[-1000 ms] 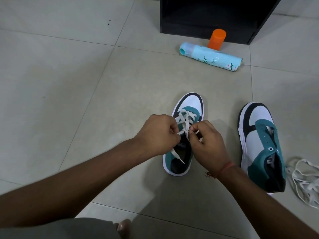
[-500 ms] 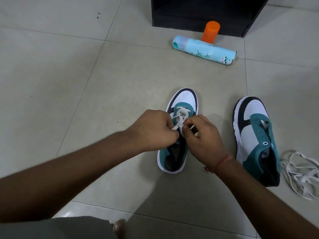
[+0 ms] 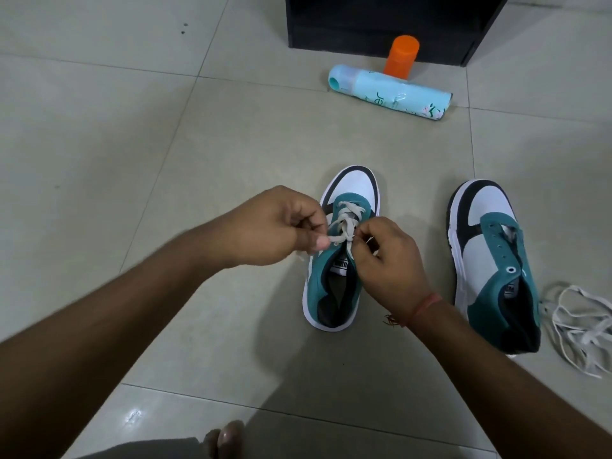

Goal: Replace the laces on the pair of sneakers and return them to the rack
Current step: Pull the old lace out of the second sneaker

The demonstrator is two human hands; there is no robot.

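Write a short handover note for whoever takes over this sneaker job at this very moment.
Left hand pinches the lace on the middle sneaker; right hand pinches it too.
Only the lower eyelets are laced; finish the upper ones.
The second sneaker, to the right, has no lace.
Loose white laces lie beside it.
Black rack stands ahead; both sneakers go back there.

2 hands on sneaker lace

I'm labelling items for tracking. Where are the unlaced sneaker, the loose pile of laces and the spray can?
unlaced sneaker [image 3: 482,260], head view, white side panel.
loose pile of laces [image 3: 578,326], head view, middle of the tangle.
spray can [image 3: 394,94], head view, mid-body.
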